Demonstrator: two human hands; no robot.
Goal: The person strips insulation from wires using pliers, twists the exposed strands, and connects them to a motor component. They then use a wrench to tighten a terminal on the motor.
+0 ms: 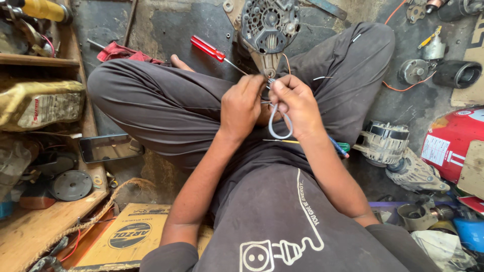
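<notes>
We see a stained dark floor (166, 25). On it lie a red screwdriver (207, 49) and alternator (269, 22) at top, another alternator (385, 142) at right, and a cardboard box (126, 236) lower left.

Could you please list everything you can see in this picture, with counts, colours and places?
wire loop: one, pale grey, held between both hands over the lap
alternator: one, dark grey, on the floor ahead of the hands
screwdriver: one, red handle, on the floor by the knee
second alternator: one, silver, on the floor at the right
cylinder: one, red, far right
phone: one, dark, on the wooden shelf at the left
oil jug: one, yellowish, on the left shelf
cardboard box: one, yellow-brown, lower left
red rag: one, behind the left knee
left hand: one, pinching the wire
right hand: one, pinching the wire
</notes>
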